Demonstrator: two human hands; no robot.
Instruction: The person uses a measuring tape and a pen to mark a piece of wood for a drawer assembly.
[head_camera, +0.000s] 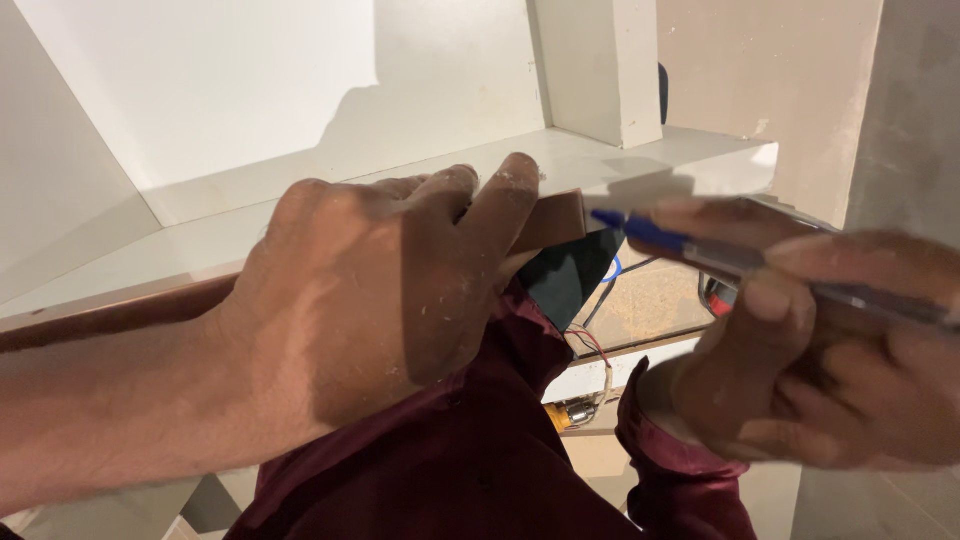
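Left hand: laid over the near edge of a white painted shelf board, fingers curled and pressed down on a thin brown wooden strip that runs along that edge. The fingertips cover most of the strip; only its right end shows past the index finger, and a long stretch appears again at far left, under the forearm. Specks of pale dust or paint on the knuckles and fingers.

Right hand: at the right of the scene, fingers bunched around a blue-capped ballpoint pen with a clear barrel. Thumb and forefinger pinch the barrel; the blue end points left, toward the free end of the brown strip, and sits just beside it. Whether the tip touches the wood cannot be told.

Surroundings: a white upright divider stands on the shelf, far side, with the white back panel of the unit behind it. A bare plaster wall shows at far right. Below the hands, the person's dark maroon shirt sleeve fills the near middle. Between the hands, lower down, a patch of speckled floor with a red and white wire and a small yellow tool, blurred.
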